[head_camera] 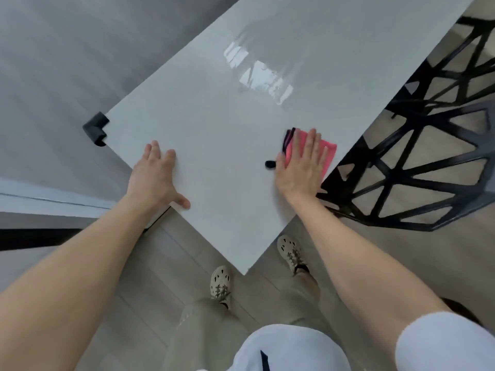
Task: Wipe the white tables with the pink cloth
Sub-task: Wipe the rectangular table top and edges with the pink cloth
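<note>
A glossy white table [227, 124] fills the middle of the view, one corner pointing at me. A pink cloth [329, 152] with a black edge and a black loop lies near the table's right edge. My right hand [301, 167] presses flat on the cloth, fingers spread over it. My left hand [156, 178] rests flat on the table's near left edge, fingers apart, holding nothing.
A black rubber guard [97, 129] caps the table's left corner. A black lattice chair [417, 167] stands close to the right edge. My feet [221, 283] are on the grey plank floor below the near corner. A grey wall lies to the left.
</note>
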A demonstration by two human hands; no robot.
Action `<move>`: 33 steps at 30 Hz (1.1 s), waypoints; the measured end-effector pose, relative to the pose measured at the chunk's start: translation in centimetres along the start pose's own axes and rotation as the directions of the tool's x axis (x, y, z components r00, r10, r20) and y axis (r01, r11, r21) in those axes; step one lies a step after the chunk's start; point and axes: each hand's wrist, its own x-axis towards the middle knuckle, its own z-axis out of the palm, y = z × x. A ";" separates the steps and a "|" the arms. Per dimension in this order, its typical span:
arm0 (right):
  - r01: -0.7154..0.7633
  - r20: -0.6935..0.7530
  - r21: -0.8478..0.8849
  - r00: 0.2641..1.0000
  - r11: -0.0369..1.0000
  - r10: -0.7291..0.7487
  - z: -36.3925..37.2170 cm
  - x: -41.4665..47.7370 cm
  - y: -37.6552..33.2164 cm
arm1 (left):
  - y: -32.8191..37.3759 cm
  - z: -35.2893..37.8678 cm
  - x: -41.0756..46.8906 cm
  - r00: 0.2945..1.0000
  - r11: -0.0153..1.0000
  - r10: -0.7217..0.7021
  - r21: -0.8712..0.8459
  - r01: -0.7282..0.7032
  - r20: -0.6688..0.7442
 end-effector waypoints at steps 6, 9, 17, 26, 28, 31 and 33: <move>0.940 0.156 0.141 0.289 0.311 -0.945 1.1 -5.2 -1.9 | 2.3 1.4 -3.5 0.977 0.961 -0.211 -0.174 0.214 0.035; 0.971 0.237 0.079 0.200 0.224 -0.951 -0.1 4.4 1.3 | 4.0 1.4 -3.4 0.952 0.934 -0.267 -0.204 0.294 0.151; 0.715 0.137 0.082 0.682 0.695 -0.718 0.4 3.5 -3.2 | 4.7 2.0 -4.5 0.929 0.877 -0.354 -0.308 0.368 0.103; 0.845 0.119 0.059 0.523 0.531 -0.844 0.6 13.7 -5.3 | 3.9 2.7 -4.1 0.934 0.918 -0.347 -0.170 0.357 0.087; 0.652 0.101 0.034 0.752 0.758 -0.652 1.1 14.8 -9.2 | 4.3 2.1 -4.1 0.936 0.927 -0.339 -0.136 0.349 0.089; 0.758 0.077 0.084 0.642 0.647 -0.762 1.7 9.0 -11.9 | 4.2 -0.4 -3.7 0.934 0.924 -0.346 -0.137 0.356 0.094; 0.959 0.149 0.100 0.249 0.265 -0.957 1.6 5.2 -10.1 | 3.5 -2.4 -3.0 0.931 0.919 -0.359 -0.145 0.366 0.070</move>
